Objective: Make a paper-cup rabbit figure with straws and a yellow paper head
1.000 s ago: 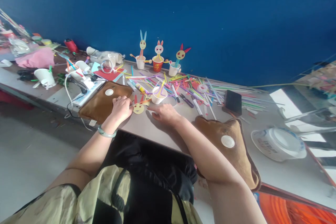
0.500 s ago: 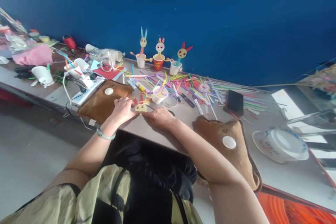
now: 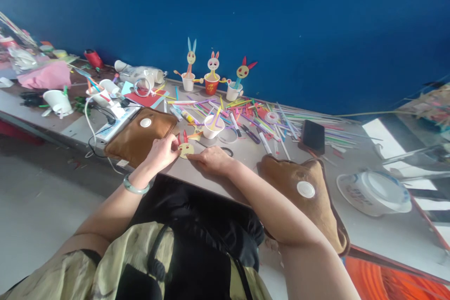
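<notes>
A round, pale yellow paper rabbit face (image 3: 186,150) with red ears lies by the table's front edge. Its left rim is between the thumb and fingers of my left hand (image 3: 162,151), which is closed in a pinch. From the other side, my right hand (image 3: 213,159) has its fingers curled, and its index fingertip holds the lower right rim. The right thumb is hidden. Just behind the face stand a white paper cup (image 3: 212,132) with straws in it and some yellow and orange paper pieces.
Three cup rabbits, one in a red cup (image 3: 212,86), line the blue wall. Straws, markers and scissors (image 3: 251,135) cover the middle. Brown cushions (image 3: 297,197) flank my arms. A power strip (image 3: 114,124) stands left; a phone (image 3: 313,136) and plastic bowl (image 3: 372,192) sit right.
The rabbit face's eyes and lower half show more now. My left fingers have shifted slightly down along its left rim, while my right fingertip has moved from the bottom to the lower right.
</notes>
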`<state>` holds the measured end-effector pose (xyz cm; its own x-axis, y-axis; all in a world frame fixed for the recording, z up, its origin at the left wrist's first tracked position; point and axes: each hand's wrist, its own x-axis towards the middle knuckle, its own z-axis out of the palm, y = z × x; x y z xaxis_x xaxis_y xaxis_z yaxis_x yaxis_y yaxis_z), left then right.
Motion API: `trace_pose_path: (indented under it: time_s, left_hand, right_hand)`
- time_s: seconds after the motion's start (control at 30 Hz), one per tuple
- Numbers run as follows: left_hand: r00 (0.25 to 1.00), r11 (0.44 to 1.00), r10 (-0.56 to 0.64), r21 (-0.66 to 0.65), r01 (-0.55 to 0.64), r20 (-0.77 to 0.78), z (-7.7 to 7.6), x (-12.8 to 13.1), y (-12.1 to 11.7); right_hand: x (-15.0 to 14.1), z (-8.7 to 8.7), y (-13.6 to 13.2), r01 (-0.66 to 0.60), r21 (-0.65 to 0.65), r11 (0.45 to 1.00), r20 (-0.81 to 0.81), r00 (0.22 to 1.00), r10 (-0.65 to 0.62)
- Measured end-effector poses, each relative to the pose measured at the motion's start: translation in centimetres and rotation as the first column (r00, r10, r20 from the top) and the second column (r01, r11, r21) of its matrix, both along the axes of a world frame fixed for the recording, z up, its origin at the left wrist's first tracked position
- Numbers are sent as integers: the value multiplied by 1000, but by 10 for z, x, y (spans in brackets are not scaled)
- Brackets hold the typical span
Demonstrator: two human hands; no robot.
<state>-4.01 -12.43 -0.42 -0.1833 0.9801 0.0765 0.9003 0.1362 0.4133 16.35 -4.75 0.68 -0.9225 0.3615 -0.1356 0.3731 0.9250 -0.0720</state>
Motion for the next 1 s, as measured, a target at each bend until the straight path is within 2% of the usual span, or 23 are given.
trace_pose_path:
  time_s: [0.13, 0.27, 0.3, 0.37, 0.43, 0.53, 0.6, 0.67, 0.83, 1.0]
  left_hand:
    - [999, 997, -51, 57, 51, -7, -4, 0, -9]
    - [985, 984, -67, 151, 91, -158, -3, -4, -26]
    - [978, 980, -86, 159, 117, -190, -1, -6, -32]
    - [952, 960, -207, 143, 242, -224, 3, -7, -42]
    - [886, 898, -390, 108, 426, -249, 6, -5, -51]
    - [729, 755, -612, 49, 654, -305, 7, 1, -57]
    - [617, 656, -705, 10, 755, -351, 4, 5, -57]
    - [534, 584, -752, -13, 812, -386, -1, 6, -53]
    - [477, 519, -777, 11, 855, -410, -12, 4, -41]
    - [423, 443, -802, 54, 895, -422, -18, 1, -31]
  right_hand:
    - [0, 3, -1, -31, -31, 999, -8, 999, 31]
    - [3, 13, -6, -20, -65, 998, 18, 1000, 21]
    - [4, 17, -8, -9, -67, 998, 34, 999, 11]
    - [6, 26, -14, 17, -62, 998, 74, 997, -12]
    - [9, 34, -21, 23, -63, 998, 115, 993, -16]
    - [12, 43, -29, -4, -98, 995, 151, 988, 18]
    - [13, 45, -32, -10, -130, 991, 171, 985, 32]
    - [14, 45, -31, 0, -152, 988, 188, 982, 29]
    - [18, 46, -19, 11, -191, 982, 181, 983, 24]
    - [25, 54, -3, 34, -270, 962, 196, 980, 20]
